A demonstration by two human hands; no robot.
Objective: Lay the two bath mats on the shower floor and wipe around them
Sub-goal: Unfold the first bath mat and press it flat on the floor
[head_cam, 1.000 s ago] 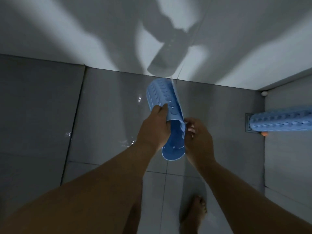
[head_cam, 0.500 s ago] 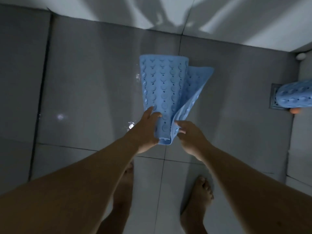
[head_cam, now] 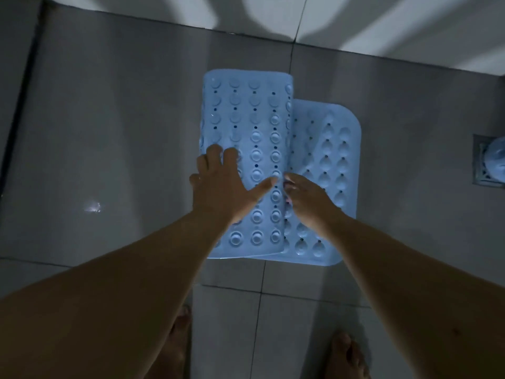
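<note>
A light blue bath mat (head_cam: 254, 113) with suction cups and small holes lies on the grey tiled shower floor (head_cam: 109, 132), half unrolled. Its left half still curls over in a roll, and its right part lies flat. My left hand (head_cam: 226, 187) rests on top of the curled part with fingers spread. My right hand (head_cam: 306, 198) presses down on the flat part just right of the roll's edge. A second blue mat (head_cam: 496, 157), still rolled, shows only partly at the right edge.
A square floor drain (head_cam: 481, 165) sits at the far right, partly under the second mat. The pale wall (head_cam: 382, 28) runs along the top. My bare feet (head_cam: 347, 356) stand on the tiles below the mat. Wet spots glint on the floor at the left.
The mat came down from the air onto the floor and unrolled further to the right. Both hands moved from gripping its near edge to lying on top of it.
</note>
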